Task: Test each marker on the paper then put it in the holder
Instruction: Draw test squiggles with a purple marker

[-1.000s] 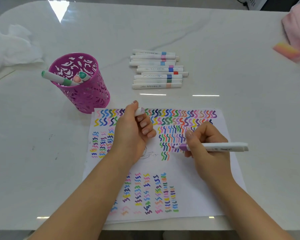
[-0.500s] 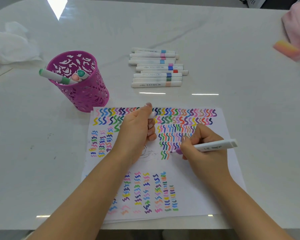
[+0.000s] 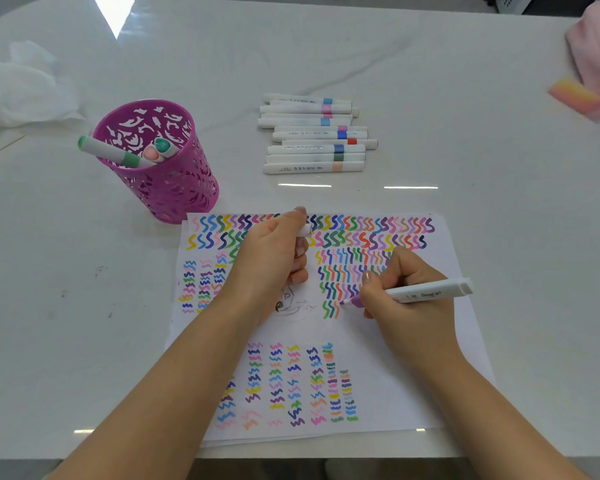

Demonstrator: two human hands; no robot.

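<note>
Over the paper [image 3: 385, 375], a purple-tipped marker [image 3: 426, 292] is gripped by the right hand [image 3: 402, 306]. A white cap [image 3: 305, 230] is clutched in the left hand [image 3: 267, 265].

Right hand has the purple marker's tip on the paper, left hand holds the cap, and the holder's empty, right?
Not empty: the head view shows three markers standing in the holder. The rest is correct.

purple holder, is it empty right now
No, the purple holder has markers in it, with a green marker leaning out over its rim.
</note>
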